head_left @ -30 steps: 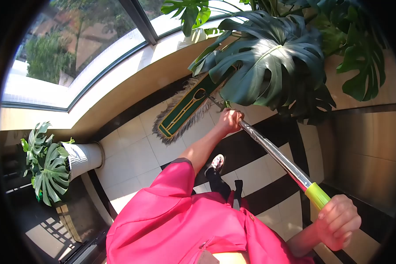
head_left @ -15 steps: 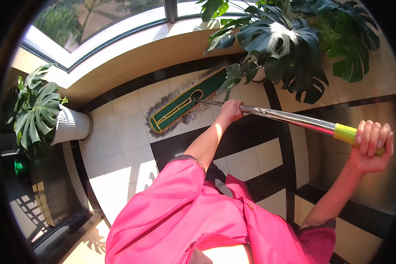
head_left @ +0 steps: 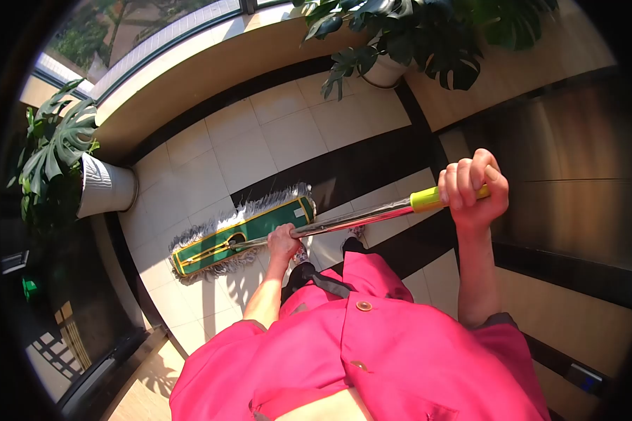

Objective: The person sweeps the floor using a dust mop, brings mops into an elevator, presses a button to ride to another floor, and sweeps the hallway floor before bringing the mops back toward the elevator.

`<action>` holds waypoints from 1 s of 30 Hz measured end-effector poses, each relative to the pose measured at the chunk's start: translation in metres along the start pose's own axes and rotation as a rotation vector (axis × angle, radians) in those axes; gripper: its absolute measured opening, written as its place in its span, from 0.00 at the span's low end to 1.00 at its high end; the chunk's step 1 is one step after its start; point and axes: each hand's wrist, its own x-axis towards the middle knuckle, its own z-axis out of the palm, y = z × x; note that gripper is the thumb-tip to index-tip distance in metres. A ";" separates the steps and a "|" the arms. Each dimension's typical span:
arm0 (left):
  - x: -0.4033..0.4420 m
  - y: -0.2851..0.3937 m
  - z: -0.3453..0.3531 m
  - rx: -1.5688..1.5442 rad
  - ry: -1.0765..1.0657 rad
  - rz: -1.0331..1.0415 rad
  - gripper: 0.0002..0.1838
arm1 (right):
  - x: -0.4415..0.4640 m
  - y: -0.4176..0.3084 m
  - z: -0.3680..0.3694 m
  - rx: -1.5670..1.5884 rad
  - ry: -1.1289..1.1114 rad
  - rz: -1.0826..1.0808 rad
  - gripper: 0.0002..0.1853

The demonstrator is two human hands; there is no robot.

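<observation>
Head camera: worn on the head, facing forward and steeply down, wide and round-edged
Pink shirt [head_left: 421, 344]: nearest, across the bottom
Flat dust mop [head_left: 270, 223]: farther out, viewed from above
Window [head_left: 144, 31]: far off, upper left

left grip [head_left: 283, 243]: closed, fingers wrapped
left forearm [head_left: 263, 291]: reaching forward and down
right grip [head_left: 473, 191]: closed, fingers curled
right forearm [head_left: 476, 277]: extended forward
hands: well apart

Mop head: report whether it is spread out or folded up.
Spread out: the green mop head lies flat and full length over the floor tiles, gray fringe fanning along both long sides.
</observation>
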 end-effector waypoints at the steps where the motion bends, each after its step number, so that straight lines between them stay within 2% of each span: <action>1: -0.015 -0.015 0.002 0.006 0.022 -0.019 0.12 | -0.012 0.012 0.006 0.004 0.053 0.038 0.10; 4: -0.049 -0.041 0.006 0.084 0.084 -0.113 0.08 | -0.044 0.035 0.014 0.019 0.080 0.116 0.07; 6: -0.056 -0.041 0.012 0.054 0.167 -0.082 0.06 | -0.057 0.027 0.016 0.128 0.036 0.147 0.08; 9: -0.053 -0.008 0.014 -0.045 0.227 -0.036 0.07 | -0.068 -0.006 0.000 0.187 0.046 0.201 0.08; 11: -0.045 0.026 0.017 0.020 0.194 0.033 0.09 | -0.075 -0.034 -0.023 0.194 0.064 0.218 0.07; 13: -0.040 0.047 0.038 -0.114 0.128 -0.032 0.10 | -0.093 -0.065 -0.052 0.209 0.103 0.183 0.08; 15: -0.031 0.096 0.064 -0.076 0.134 0.124 0.10 | -0.118 -0.103 -0.085 0.211 0.169 0.132 0.09; 18: -0.015 0.175 0.118 -0.052 0.056 0.291 0.07 | -0.165 -0.155 -0.140 0.168 0.197 -0.147 0.06; 19: -0.009 0.200 0.143 -0.043 0.029 0.334 0.08 | -0.185 -0.169 -0.164 0.108 0.150 -0.228 0.07; 21: -0.003 0.257 0.188 -0.038 -0.036 0.481 0.08 | -0.231 -0.204 -0.188 -0.075 0.281 -0.300 0.10; 22: 0.000 0.284 0.215 -0.140 -0.106 0.550 0.08 | -0.256 -0.224 -0.202 -0.211 0.233 -0.288 0.11; 24: 0.000 0.342 0.263 -0.166 -0.111 0.663 0.08 | -0.305 -0.249 -0.216 -0.337 0.516 -0.395 0.14; 25: -0.002 0.367 0.280 -0.154 -0.201 0.702 0.07 | -0.330 -0.259 -0.218 -0.377 0.604 -0.415 0.14; 29: -0.030 0.445 0.337 -0.275 -0.342 0.844 0.07 | -0.402 -0.293 -0.212 -0.598 0.922 -0.507 0.16; 30: -0.038 0.466 0.340 -0.235 -0.396 0.860 0.06 | -0.410 -0.303 -0.208 -0.587 0.915 -0.516 0.16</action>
